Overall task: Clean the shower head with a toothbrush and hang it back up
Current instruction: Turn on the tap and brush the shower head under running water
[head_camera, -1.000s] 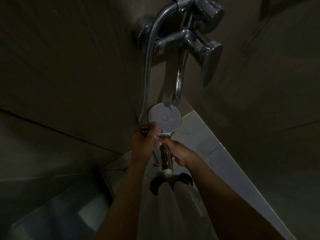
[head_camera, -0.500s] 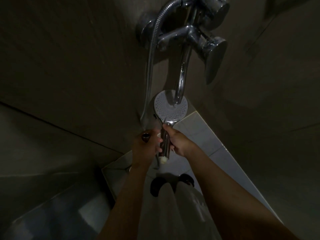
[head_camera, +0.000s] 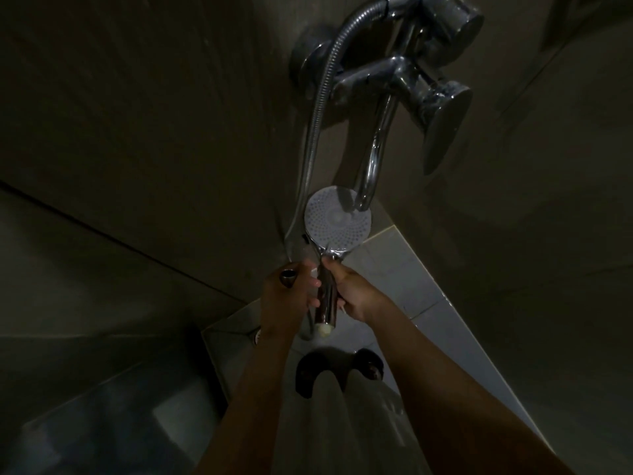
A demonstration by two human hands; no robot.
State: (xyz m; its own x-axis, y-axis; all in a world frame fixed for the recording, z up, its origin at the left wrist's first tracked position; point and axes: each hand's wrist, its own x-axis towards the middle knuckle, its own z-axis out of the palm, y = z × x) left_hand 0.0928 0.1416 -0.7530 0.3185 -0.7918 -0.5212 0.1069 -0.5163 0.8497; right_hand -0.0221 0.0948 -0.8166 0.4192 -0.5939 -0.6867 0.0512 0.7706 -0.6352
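Clamping the shower head [head_camera: 337,217] handle, right fingers [head_camera: 337,274] curl; left fingers [head_camera: 305,284] grip a dark cap [head_camera: 288,278].

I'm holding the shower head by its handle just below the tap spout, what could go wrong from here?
One: the shower head seems close to the spout tip, so lifting it may knock chrome against chrome. Two: the right hand grips the smooth handle while the left hand holds what looks like the hose end; a slip could drop it toward the feet below.
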